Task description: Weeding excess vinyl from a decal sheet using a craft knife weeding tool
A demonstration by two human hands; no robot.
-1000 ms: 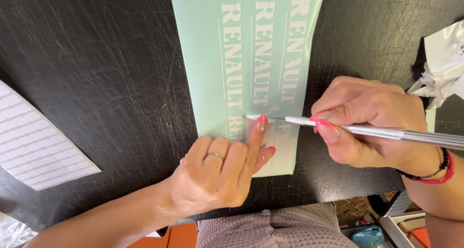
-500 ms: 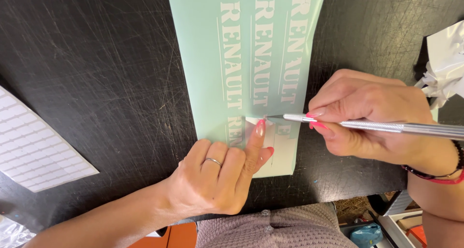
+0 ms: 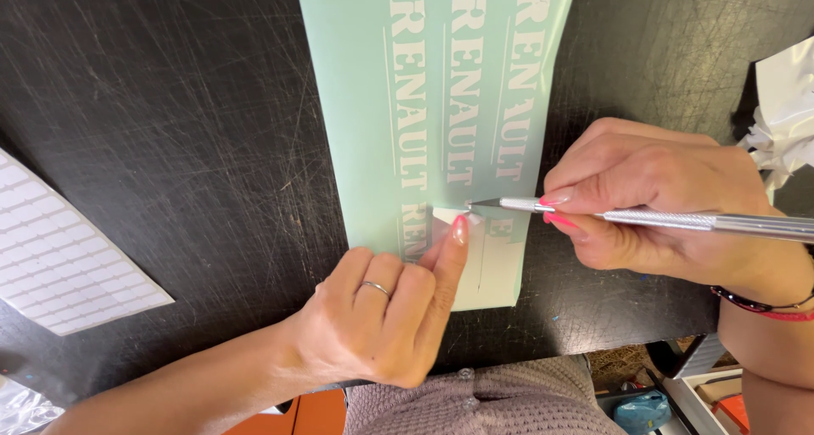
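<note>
A pale green vinyl sheet (image 3: 365, 104) with white cut-out lettering lies on the scratched black table (image 3: 170, 130). My left hand (image 3: 381, 316) rests on the sheet's near end, its index finger stretched out and pressing down beside a lifted scrap of vinyl. My right hand (image 3: 661, 206) grips a slim silver craft knife (image 3: 678, 221) like a pen. The blade tip touches the sheet right next to my left fingertip, at the lower row of letters.
A white sheet of small rectangular labels (image 3: 59, 265) lies at the left edge. Crumpled white backing paper (image 3: 784, 113) sits at the right edge. Below the table's near edge are an orange object (image 3: 305, 414) and a bin with blue items (image 3: 644, 409).
The knife tip has stayed at the same letter row while my left index finger slid slightly and a small piece of vinyl lifted by the blade.
</note>
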